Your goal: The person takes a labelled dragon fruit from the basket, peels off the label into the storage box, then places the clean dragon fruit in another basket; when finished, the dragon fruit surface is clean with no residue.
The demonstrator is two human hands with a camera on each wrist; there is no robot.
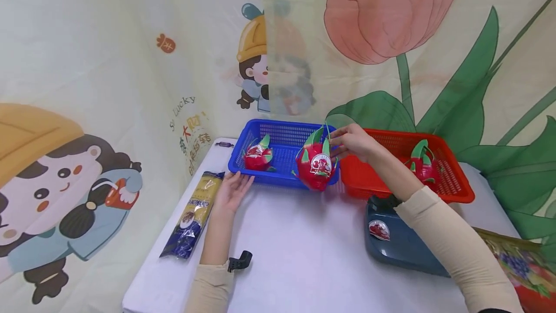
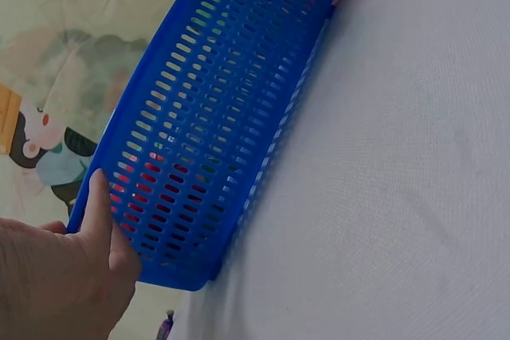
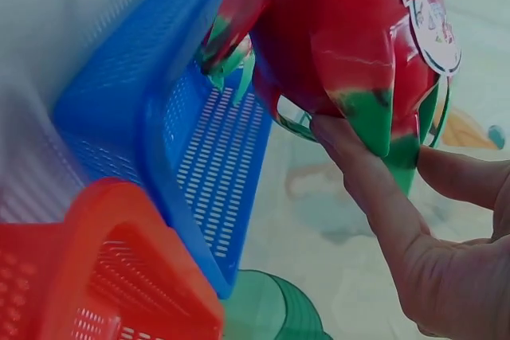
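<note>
My right hand (image 1: 354, 141) holds a red dragon fruit (image 1: 309, 165) by its green leafy tips, fingers and thumb pinching them in the right wrist view. The fruit carries a round white label and hangs over the right end of the blue basket (image 1: 282, 156). At that basket's front left corner, my left hand (image 1: 230, 193) grips the rim; in the left wrist view the thumb (image 2: 97, 205) lies along the outer wall and the other fingers are mostly hidden. A smaller dragon fruit (image 1: 258, 157) sits inside the blue basket, toward its left.
A red basket (image 1: 358, 173) adjoins the blue one on the right, with another dragon fruit (image 1: 422, 170) in it. In front lies a dark blue-grey container (image 1: 408, 243) bearing a fruit label. A yellow and blue food packet (image 1: 195, 214) lies left; a fruit-printed bag (image 1: 521, 264) is at right.
</note>
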